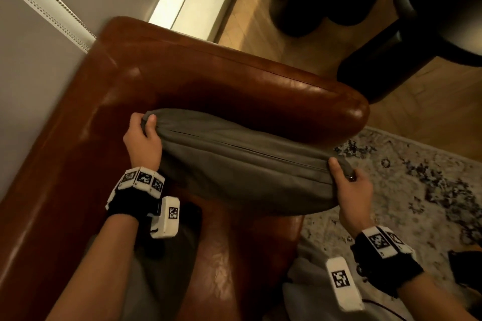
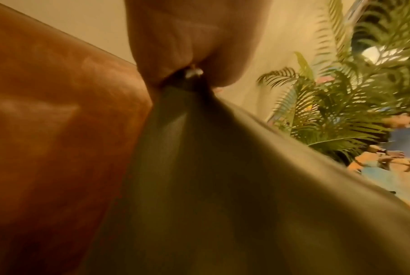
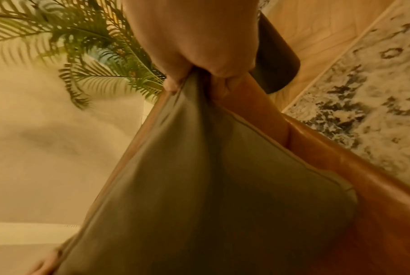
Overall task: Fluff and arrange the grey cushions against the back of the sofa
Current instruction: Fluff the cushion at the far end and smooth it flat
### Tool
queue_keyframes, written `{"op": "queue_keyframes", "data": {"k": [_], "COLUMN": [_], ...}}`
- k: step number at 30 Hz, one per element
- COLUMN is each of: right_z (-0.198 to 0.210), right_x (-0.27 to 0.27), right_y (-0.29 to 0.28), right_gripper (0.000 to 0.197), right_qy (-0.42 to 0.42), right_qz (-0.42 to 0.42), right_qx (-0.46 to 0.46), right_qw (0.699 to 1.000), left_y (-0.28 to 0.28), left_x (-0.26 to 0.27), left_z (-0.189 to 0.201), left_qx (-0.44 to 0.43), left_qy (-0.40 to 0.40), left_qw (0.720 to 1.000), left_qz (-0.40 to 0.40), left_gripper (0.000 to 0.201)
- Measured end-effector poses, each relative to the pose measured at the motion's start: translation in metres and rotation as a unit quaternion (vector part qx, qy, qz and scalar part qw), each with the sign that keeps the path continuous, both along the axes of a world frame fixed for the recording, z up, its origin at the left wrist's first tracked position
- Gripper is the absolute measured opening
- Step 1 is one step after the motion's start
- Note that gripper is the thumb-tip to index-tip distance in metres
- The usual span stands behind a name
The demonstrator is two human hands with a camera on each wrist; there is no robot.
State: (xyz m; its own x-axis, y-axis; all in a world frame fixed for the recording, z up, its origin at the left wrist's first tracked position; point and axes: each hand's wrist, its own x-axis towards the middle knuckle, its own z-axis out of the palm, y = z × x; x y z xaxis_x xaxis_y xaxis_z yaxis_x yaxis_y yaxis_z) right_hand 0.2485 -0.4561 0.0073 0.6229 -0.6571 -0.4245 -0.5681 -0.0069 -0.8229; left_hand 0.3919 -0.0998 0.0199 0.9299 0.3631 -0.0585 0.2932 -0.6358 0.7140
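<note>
A grey cushion (image 1: 242, 164) with a zip seam along its top edge stands on the seat of a brown leather sofa (image 1: 198, 81), beside the sofa's armrest (image 1: 300, 96). My left hand (image 1: 143, 135) pinches the cushion's far top corner, thumb on the near face. My right hand (image 1: 347, 180) grips the near top corner. In the left wrist view the left hand (image 2: 190, 55) bunches the grey cushion (image 2: 211, 186) fabric at the corner. In the right wrist view the right hand (image 3: 199, 55) clamps the grey cushion (image 3: 199, 186) corner.
A patterned rug (image 1: 417, 190) covers the wooden floor (image 1: 260, 8) to the right. A black round table (image 1: 391, 21) stands beyond the armrest. A grey wall (image 1: 31, 47) runs behind the sofa back. A palm plant (image 2: 340, 102) stands past the cushion.
</note>
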Motion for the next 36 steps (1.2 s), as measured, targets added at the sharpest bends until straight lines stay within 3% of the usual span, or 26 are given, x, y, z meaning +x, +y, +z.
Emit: {"op": "queue_keyframes", "data": {"k": [3,8,11,14,16,19,24,27,29,31,33,36], "right_z": [0.004,-0.017,-0.022,-0.026,-0.023,-0.025,-0.037,-0.022,-0.004,0.004,-0.001,-0.035], "right_x": [0.004,0.016,0.016,0.010,0.010,0.019,0.035,0.037,0.040,0.050,0.062,0.073], "right_y": [0.008,0.027,0.009,-0.005,-0.007,-0.008,-0.002,0.009,0.034,0.074,0.117,0.159], "right_gripper": [0.024,0.028,0.036,0.053,0.061,0.049,0.039,0.032,0.035,0.048,0.055,0.056], "right_qy": [-0.008,0.034,0.012,-0.007,-0.014,-0.011,0.034,0.104,0.079,0.015,0.005,0.067], "right_qz": [-0.002,-0.035,-0.082,-0.114,-0.105,-0.063,-0.074,-0.019,0.098,0.248,0.367,0.426], "right_qx": [-0.031,-0.057,0.022,0.075,0.039,-0.059,-0.125,-0.251,-0.365,-0.399,-0.396,-0.373], "right_qw": [0.999,0.997,0.996,0.991,0.994,0.996,0.989,0.962,0.922,0.883,0.842,0.822], "left_y": [0.004,-0.010,-0.004,0.010,0.013,0.005,-0.014,-0.024,-0.042,-0.071,-0.096,-0.100], "left_x": [0.003,-0.001,0.014,0.025,0.024,0.021,0.022,0.024,0.014,-0.006,-0.024,-0.035], "left_z": [-0.007,-0.017,-0.008,-0.007,-0.007,-0.011,-0.024,-0.015,-0.009,-0.011,-0.022,-0.051], "left_qx": [0.032,0.061,0.058,0.047,0.044,0.043,0.089,0.195,0.254,0.246,0.258,0.320], "left_qy": [-0.025,0.087,0.087,0.104,0.079,0.054,0.109,0.066,-0.023,-0.065,-0.033,0.068], "left_qw": [0.999,0.993,0.993,0.993,0.995,0.997,0.988,0.977,0.966,0.940,0.900,0.858], "left_qz": [-0.011,0.053,0.049,-0.020,-0.030,0.019,0.058,0.062,-0.047,-0.228,-0.349,-0.396], "left_gripper": [0.026,0.035,0.043,0.046,0.040,0.033,0.034,0.027,0.033,0.041,0.047,0.051]}}
